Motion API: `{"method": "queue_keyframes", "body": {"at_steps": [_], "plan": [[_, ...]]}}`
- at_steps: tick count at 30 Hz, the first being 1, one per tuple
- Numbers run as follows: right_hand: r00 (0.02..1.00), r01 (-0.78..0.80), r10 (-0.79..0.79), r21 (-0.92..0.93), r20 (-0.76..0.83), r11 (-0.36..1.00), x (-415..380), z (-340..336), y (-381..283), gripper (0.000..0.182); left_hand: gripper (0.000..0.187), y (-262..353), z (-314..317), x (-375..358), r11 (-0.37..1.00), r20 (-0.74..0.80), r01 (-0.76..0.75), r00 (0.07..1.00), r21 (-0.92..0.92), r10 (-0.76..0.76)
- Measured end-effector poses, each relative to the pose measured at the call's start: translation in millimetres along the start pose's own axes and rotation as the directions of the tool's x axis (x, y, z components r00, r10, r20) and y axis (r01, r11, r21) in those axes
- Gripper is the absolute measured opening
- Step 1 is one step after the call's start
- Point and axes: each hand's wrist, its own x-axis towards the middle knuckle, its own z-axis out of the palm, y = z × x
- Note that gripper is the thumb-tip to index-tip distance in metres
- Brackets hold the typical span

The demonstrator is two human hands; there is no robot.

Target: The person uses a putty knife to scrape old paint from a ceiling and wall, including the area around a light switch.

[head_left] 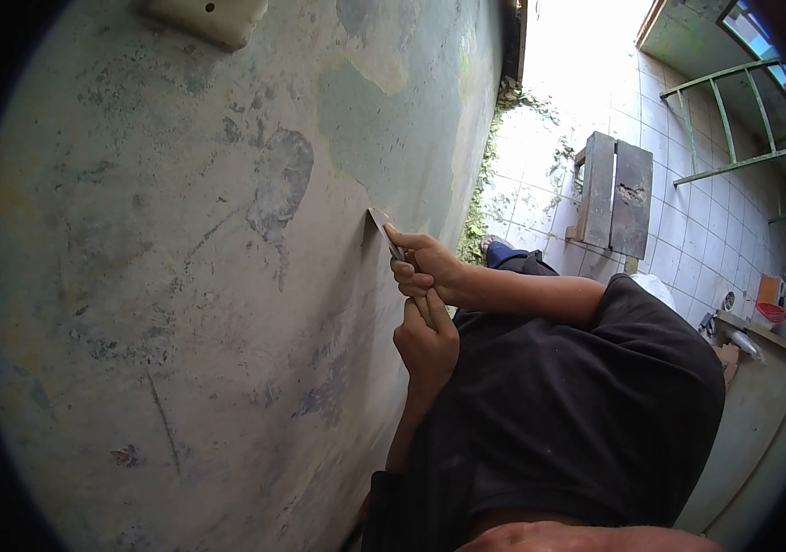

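My right hand is closed around a flat metal scraper, its thumb lying along the tool. The blade's edge meets the worn wall, beside the border of a pale green patch. Just below, my left hand has its fingers bent and pressed up against the underside of my right hand. Whatever the left fingers grip is hidden between the two hands. Grey stains and scratches mark the wall around the blade.
A wooden bench stands on the tiled floor. Green leaf-like debris lies along the wall's foot. A green metal frame is at upper right, a red bowl at far right. A pale box is fixed to the wall.
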Motion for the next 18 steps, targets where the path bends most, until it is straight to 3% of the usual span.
{"method": "queue_keyframes", "body": {"at_steps": [11,13,16,18], "plan": [[0.998,0.038,-0.043,-0.103,-0.045,0.994,5,1,7,0.067,0.038,-18,6,-3,0.998,-0.025,-0.006,1.000,0.066,0.008],[0.997,0.047,-0.053,-0.100,-0.057,0.994,4,-2,6,0.067,0.038,-10,13,-12,1.000,-0.098,0.005,0.995,0.020,-0.003],[0.999,0.023,-0.015,-0.152,0.048,0.988,5,-10,3,0.066,0.039,-13,16,-4,0.997,-0.109,-0.010,0.994,0.072,0.018],[0.999,0.050,-0.050,-0.097,0.000,0.994,8,-4,-4,0.066,0.040,-8,9,5,0.994,-0.043,-0.017,0.999,0.106,0.021]]}}
